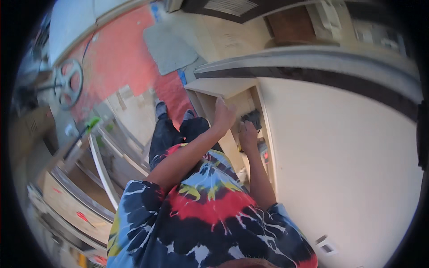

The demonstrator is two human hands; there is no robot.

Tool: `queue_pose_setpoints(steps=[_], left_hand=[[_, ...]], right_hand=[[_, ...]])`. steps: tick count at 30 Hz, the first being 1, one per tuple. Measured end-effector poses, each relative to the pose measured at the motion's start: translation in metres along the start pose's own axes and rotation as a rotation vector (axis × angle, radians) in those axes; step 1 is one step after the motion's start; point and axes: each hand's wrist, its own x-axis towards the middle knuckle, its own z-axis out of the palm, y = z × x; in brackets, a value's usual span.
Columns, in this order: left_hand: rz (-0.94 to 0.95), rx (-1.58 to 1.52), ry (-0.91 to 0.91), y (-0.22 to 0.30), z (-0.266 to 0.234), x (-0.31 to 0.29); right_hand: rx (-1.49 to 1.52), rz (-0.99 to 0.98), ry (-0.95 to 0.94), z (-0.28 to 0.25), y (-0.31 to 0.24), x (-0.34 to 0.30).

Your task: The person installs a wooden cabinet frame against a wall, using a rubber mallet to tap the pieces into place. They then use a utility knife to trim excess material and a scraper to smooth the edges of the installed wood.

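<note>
In front of me is a pale wooden open-fronted cabinet [234,87] set against a wall. My left hand [225,115] is raised at its opening, fingers curled together; whatever they may hold is too small to make out. My right hand [248,134] is inside the opening, fingers closed, right below a dark, bunched object [252,119] whose kind is unclear. Whether the hand touches that object cannot be told. Further down in the cabinet lie small items, one with red on it [265,156].
A cream wall [344,156] rises at the right. Left stand wooden drawer or cabinet frames [82,178] and a spoked handwheel [69,84]. Red sheeting [111,53] and a grey mat [170,49] cover parts of the floor. A dark-framed panel [232,9] is at the top.
</note>
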Motion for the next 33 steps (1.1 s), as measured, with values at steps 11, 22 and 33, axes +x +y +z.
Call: queue_pose_setpoints(steps=[11, 22, 33], left_hand=[[-0.584, -0.341, -0.228, 0.042, -0.075, 0.060], [-0.699, -0.227, -0.352, 0.119, -0.106, 0.071], [-0.884, -0.486, -0.244, 0.145, -0.132, 0.097]], right_hand=[[0.394, 0.212, -0.184, -0.006, -0.074, 0.058], [0.671, 0.891, 1.173, 0.035, 0.076, -0.140], [0.228, 1.532, 1.172, 0.046, 0.188, -0.254]])
